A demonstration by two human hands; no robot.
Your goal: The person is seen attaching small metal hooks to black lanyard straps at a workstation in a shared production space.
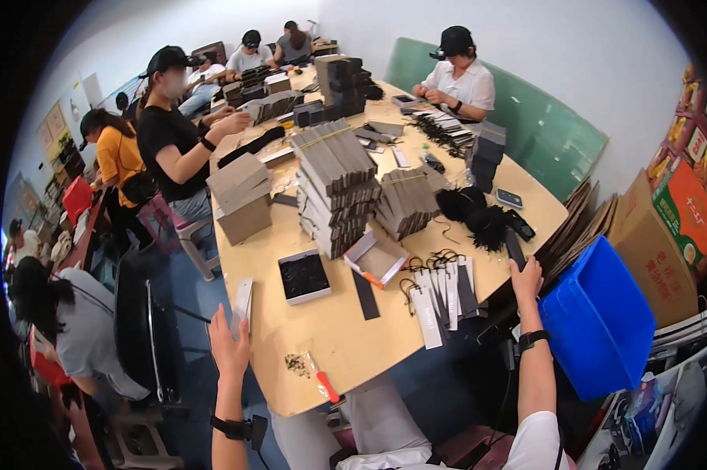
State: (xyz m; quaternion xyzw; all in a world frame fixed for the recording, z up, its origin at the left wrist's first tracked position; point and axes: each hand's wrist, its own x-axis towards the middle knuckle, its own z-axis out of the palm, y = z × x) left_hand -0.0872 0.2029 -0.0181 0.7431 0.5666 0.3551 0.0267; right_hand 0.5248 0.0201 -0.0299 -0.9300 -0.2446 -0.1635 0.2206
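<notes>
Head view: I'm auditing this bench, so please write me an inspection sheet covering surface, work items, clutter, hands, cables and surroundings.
Surface: light tan tabletop, bare in places near the front.
Work items: pale strip, dark strip, corded tags, open box with black contents.
Clutter: stacked grey-brown strips, black bundles, phone, orange-handled tool near the front edge.
Hands: left hand at the pale strip, right hand at the dark strip; grip unclear on both.
Cables: dark cable by the right forearm; ends untraceable.
Surroundings: blue bin and cardboard box at right; co-worker across the table.
</notes>
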